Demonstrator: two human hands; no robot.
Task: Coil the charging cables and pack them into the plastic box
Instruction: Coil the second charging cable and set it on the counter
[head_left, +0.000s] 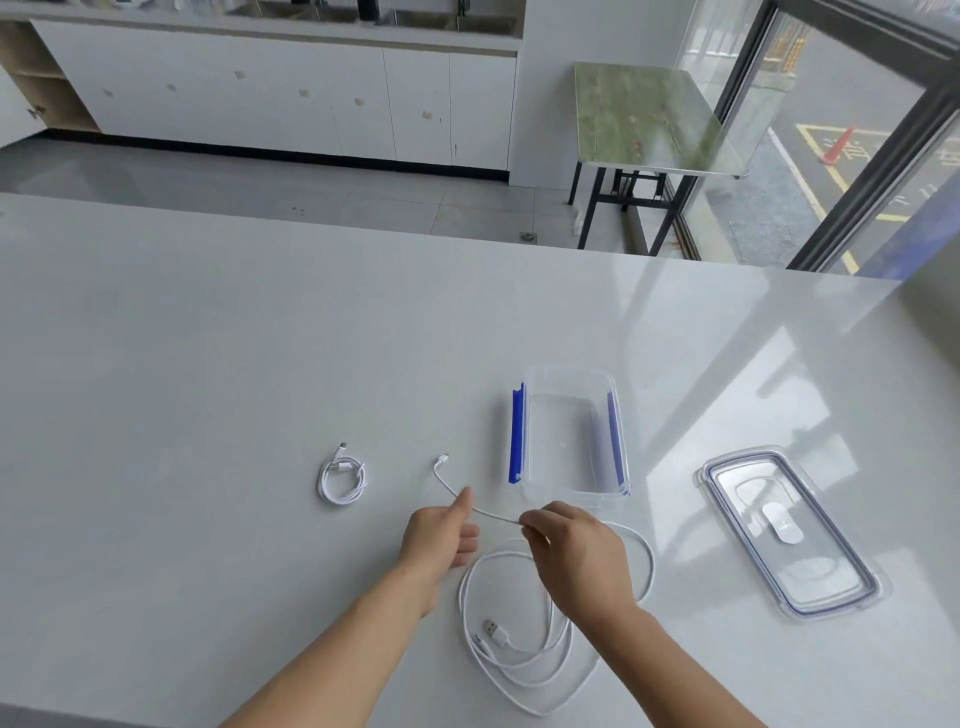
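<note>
A loose white charging cable sprawls in wide loops on the white table, its USB plug lying inside the loops. My right hand pinches this cable near its small end. My left hand holds the same strand a little further along, and the small plug sticks out past it. A second white cable lies coiled to the left, apart from both hands. The clear plastic box with blue side clips stands open just beyond my hands, nothing inside it.
The box's clear lid lies flat to the right of the box. The table's far edge runs across the upper middle; beyond it are floor, white cabinets and a small green-topped table by a glass door.
</note>
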